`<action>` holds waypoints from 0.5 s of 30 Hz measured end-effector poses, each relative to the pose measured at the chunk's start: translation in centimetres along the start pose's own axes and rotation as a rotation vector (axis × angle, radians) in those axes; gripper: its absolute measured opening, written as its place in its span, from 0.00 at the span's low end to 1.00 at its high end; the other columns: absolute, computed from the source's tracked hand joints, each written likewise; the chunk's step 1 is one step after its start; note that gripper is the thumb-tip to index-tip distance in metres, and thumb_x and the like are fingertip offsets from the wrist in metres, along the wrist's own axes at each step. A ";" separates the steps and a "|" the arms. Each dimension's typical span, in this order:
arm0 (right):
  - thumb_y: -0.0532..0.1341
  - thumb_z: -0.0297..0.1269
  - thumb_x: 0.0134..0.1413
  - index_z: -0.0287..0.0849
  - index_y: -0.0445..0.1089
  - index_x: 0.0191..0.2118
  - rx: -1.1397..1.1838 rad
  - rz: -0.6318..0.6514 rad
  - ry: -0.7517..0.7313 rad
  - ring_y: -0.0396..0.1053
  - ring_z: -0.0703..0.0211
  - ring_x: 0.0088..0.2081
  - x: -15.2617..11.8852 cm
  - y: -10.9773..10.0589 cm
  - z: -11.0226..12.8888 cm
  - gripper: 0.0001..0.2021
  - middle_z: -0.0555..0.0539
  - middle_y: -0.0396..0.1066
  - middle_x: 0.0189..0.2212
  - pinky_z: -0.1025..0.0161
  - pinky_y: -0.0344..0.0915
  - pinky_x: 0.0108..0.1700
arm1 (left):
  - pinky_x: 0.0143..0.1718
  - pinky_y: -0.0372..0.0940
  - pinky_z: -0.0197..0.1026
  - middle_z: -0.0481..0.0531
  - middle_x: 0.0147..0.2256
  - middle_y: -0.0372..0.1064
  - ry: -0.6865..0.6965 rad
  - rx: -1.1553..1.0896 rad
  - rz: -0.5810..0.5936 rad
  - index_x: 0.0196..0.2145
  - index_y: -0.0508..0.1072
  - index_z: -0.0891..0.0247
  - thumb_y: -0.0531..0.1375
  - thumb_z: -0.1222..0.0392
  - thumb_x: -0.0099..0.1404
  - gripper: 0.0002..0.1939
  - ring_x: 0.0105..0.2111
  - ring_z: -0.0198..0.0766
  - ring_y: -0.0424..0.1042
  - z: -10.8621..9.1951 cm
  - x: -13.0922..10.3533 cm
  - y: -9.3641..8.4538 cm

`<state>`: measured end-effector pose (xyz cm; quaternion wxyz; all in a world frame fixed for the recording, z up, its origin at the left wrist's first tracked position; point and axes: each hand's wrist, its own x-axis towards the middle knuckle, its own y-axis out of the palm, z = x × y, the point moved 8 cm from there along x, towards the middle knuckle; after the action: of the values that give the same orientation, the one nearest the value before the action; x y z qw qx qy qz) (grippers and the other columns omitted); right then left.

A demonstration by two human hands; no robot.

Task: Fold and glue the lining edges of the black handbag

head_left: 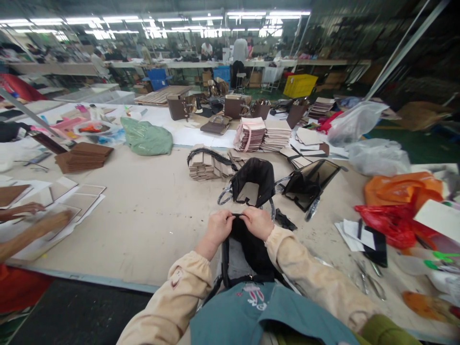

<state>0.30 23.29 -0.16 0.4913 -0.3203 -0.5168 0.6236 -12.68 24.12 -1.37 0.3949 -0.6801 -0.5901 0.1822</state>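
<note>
My left hand (218,229) and my right hand (258,222) pinch the far edge of a black bag (253,251) between thumbs and fingers, a short stretch of dark edge showing between them. The bag lies against my apron at the table's front edge, its opening toward me and partly hidden by my arms. Just beyond my hands stands a second open black bag (254,179) with plastic-wrapped handles. To its right, another black bag (305,184) leans on its side. A scrap of black material (285,219) rests beside my right hand.
Stacked beige pieces (206,165) sit behind the bags. Scissors (370,280), a red plastic bag (391,223) and an orange bag (404,189) are at right. A green plastic bag (147,137) lies back left. Another person's hands (53,223) work over panels at far left.
</note>
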 end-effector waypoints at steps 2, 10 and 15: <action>0.53 0.38 0.59 0.43 0.70 0.33 0.001 -0.006 -0.001 0.67 0.60 0.35 0.0 -0.1 0.0 0.10 0.47 0.70 0.32 0.66 0.59 0.34 | 0.38 0.64 0.37 0.51 0.30 0.73 -0.016 0.001 -0.010 0.27 0.70 0.63 0.57 0.62 0.59 0.05 0.33 0.35 0.71 0.1 0.0 0.0; 0.54 0.39 0.59 0.42 0.71 0.33 0.019 -0.021 -0.025 0.67 0.59 0.36 0.0 0.1 0.0 0.10 0.47 0.70 0.32 0.66 0.60 0.35 | 0.36 0.63 0.37 0.49 0.27 0.71 -0.062 -0.002 -0.037 0.24 0.70 0.63 0.59 0.61 0.58 0.07 0.31 0.35 0.71 0.7 0.1 0.1; 0.55 0.37 0.58 0.44 0.71 0.37 0.095 -0.041 -0.069 0.68 0.59 0.37 0.0 -0.2 0.3 0.08 0.47 0.70 0.33 0.65 0.62 0.37 | 0.35 0.63 0.37 0.49 0.27 0.71 -0.057 0.000 -0.049 0.24 0.69 0.63 0.59 0.62 0.58 0.06 0.30 0.36 0.70 0.7 0.0 0.1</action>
<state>0.13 23.21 0.09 0.5004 -0.2643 -0.5097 0.6480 -13.05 24.36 -1.87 0.3823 -0.6599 -0.6177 0.1920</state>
